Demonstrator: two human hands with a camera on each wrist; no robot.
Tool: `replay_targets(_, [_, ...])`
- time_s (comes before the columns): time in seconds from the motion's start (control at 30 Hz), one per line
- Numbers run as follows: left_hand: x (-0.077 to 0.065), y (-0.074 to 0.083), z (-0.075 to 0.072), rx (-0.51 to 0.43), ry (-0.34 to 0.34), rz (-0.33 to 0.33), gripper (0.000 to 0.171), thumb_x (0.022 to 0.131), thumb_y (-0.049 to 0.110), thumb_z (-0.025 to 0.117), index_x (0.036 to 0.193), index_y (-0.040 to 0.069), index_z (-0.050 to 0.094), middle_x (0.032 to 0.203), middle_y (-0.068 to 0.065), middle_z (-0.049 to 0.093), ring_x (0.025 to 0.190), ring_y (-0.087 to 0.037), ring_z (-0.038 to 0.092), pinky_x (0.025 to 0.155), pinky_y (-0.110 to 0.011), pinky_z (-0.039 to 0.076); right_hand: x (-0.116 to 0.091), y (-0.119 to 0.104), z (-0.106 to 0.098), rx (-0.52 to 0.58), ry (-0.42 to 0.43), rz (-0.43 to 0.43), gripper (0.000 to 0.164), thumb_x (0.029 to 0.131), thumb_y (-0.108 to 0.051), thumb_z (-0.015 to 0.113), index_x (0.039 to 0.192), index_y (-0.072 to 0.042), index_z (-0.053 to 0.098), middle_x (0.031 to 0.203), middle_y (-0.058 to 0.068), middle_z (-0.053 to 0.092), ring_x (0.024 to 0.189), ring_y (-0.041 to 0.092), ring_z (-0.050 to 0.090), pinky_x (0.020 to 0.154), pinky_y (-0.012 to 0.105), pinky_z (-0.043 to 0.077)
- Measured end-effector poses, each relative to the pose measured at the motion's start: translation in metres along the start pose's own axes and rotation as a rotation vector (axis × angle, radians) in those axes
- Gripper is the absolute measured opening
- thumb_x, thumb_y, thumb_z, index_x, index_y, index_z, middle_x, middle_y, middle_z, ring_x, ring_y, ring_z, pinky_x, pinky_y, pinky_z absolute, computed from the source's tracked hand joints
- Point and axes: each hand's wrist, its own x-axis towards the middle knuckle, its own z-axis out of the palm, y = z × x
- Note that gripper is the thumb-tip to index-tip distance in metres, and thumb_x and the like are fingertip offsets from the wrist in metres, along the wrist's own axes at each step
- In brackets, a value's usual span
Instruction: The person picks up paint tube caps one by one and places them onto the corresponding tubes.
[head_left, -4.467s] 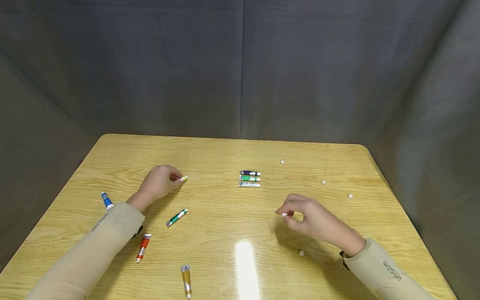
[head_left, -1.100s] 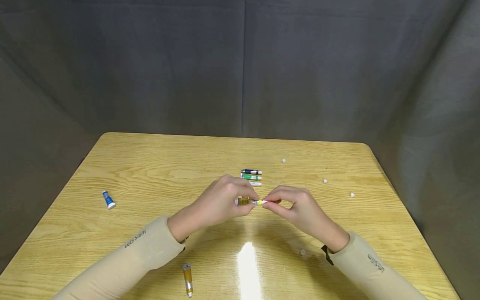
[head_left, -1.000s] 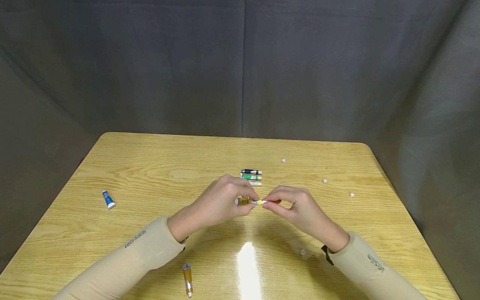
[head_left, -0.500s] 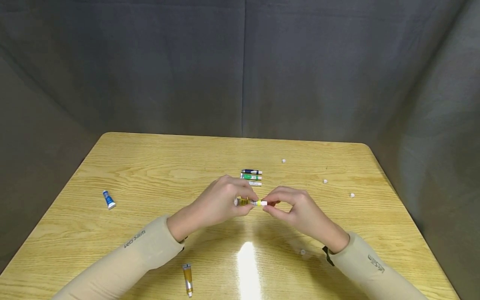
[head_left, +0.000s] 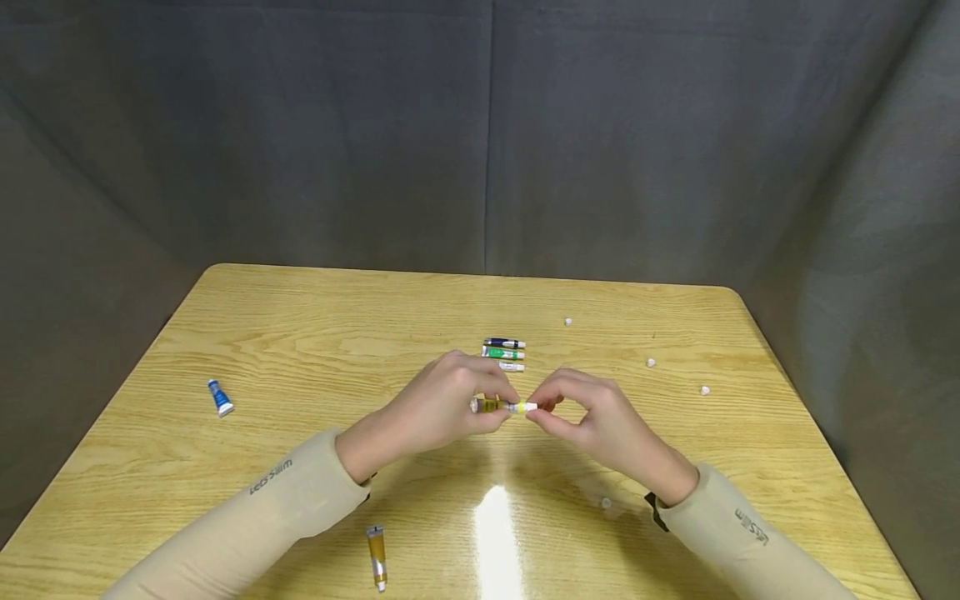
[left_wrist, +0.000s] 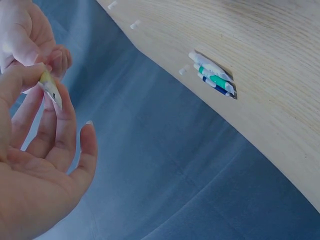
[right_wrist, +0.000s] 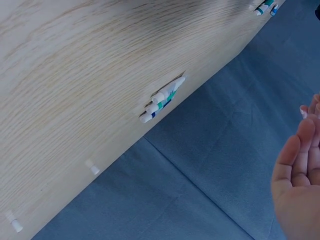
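Dark grey cloth (head_left: 337, 133) hangs behind a wood-grain tabletop (head_left: 375, 317). Over it, the left hand (head_left: 442, 396) pinches a yellow tube (head_left: 491, 406) while the right hand (head_left: 596, 408) pinches the white cap (head_left: 532, 407) at its end. Just beyond lie three tubes (head_left: 502, 353) (neatly side by side); a blue tube (head_left: 221, 398) and a gold tube (head_left: 377, 557) lie to the left, loose caps (head_left: 651, 362) right.

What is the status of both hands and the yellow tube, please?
Left hand holds yellow tube. Right hand pinches white cap at its end, tightness unclear. Nothing visible in the way.
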Motion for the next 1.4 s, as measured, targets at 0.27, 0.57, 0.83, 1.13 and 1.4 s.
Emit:
replay_targets(0.27, [-0.002,-0.0006,-0.0001,0.004,-0.006,-0.007,0.01,0.089,0.011,0.079,0.099,0.013,0.082,0.095,0.004,0.078,0.078,-0.005,0.067,0.074,-0.021,0.054,-0.0021,0.0025,0.0016,0.002,-0.032,0.011,0.013,0.089,-0.005,0.079,0.1,-0.011,0.076,0.092,-0.002,0.076,0.084,0.009,0.068,0.077,0.024,0.058])
replay_targets(0.57, [-0.0058,-0.0049,0.0,-0.004,-0.003,-0.012,0.01,0.088,0.009,0.08,0.097,0.012,0.082,0.093,0.002,0.078,0.076,-0.006,0.067,0.069,-0.016,0.051,-0.0046,0.0041,0.0008,-0.039,0.009,-0.021,0.031,0.081,0.001,0.084,0.108,-0.011,0.076,0.095,-0.002,0.075,0.086,0.012,0.068,0.08,0.02,0.056])
replay_targets(0.83, [-0.0053,-0.005,0.0008,-0.005,-0.004,-0.009,0.01,0.088,0.009,0.08,0.097,0.013,0.082,0.093,0.004,0.078,0.078,-0.006,0.068,0.071,-0.018,0.053,-0.0012,0.0014,0.0022,-0.045,0.034,-0.105,0.029,0.079,0.006,0.083,0.102,-0.009,0.075,0.095,0.0,0.075,0.088,0.012,0.069,0.086,0.016,0.055])
replay_targets(1.13, [-0.0053,-0.0057,0.003,0.005,0.009,0.02,0.009,0.088,0.01,0.08,0.096,0.014,0.082,0.093,0.006,0.078,0.08,-0.004,0.069,0.076,-0.022,0.055,-0.0022,0.0017,0.0044,-0.04,0.012,-0.081,0.024,0.082,0.006,0.081,0.097,-0.011,0.074,0.093,-0.003,0.073,0.087,0.009,0.067,0.082,0.018,0.056])
replay_targets(1.4, [-0.0043,-0.0055,0.0032,0.025,0.006,0.019,0.008,0.088,0.012,0.081,0.096,0.015,0.082,0.093,0.007,0.078,0.08,-0.004,0.068,0.079,-0.025,0.055,-0.003,0.0028,0.0055,-0.041,-0.011,-0.055,0.008,0.093,-0.005,0.075,0.097,-0.012,0.074,0.093,-0.003,0.074,0.088,0.008,0.068,0.08,0.021,0.058])
